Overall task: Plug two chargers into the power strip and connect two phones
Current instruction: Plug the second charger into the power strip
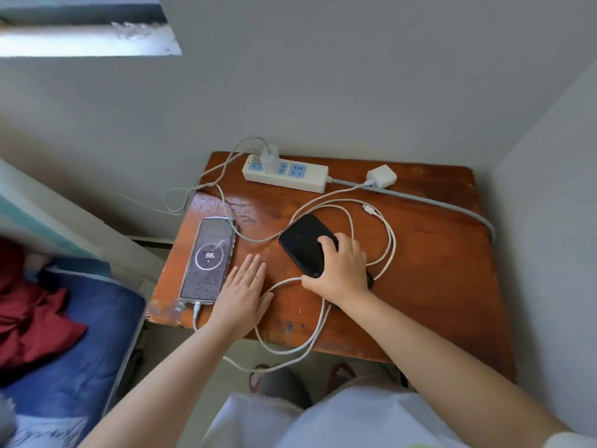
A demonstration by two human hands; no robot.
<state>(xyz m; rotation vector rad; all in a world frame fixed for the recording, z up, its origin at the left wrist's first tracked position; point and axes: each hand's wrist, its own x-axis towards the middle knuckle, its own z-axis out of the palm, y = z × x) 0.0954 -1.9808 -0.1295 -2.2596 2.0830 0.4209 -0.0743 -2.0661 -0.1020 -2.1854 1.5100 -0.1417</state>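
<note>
A white power strip (300, 177) lies at the back of the wooden table (429, 253), with one white charger (269, 158) plugged into it. That charger's cable runs to a lit phone (208, 258) showing 88, lying flat at the left. A second white charger (382, 176) lies loose on the table to the right of the strip; its cable loops over the table and its free plug (370, 209) rests on the wood. My right hand (342, 266) grips a black phone (302, 242). My left hand (244, 295) lies flat with fingers apart beside the lit phone.
Grey walls close in behind and to the right of the table. The strip's grey cord (452, 205) runs off the right edge. A bed with blue bedding (71, 331) and red cloth (29, 315) stands to the left. Cable loops hang over the table's front edge.
</note>
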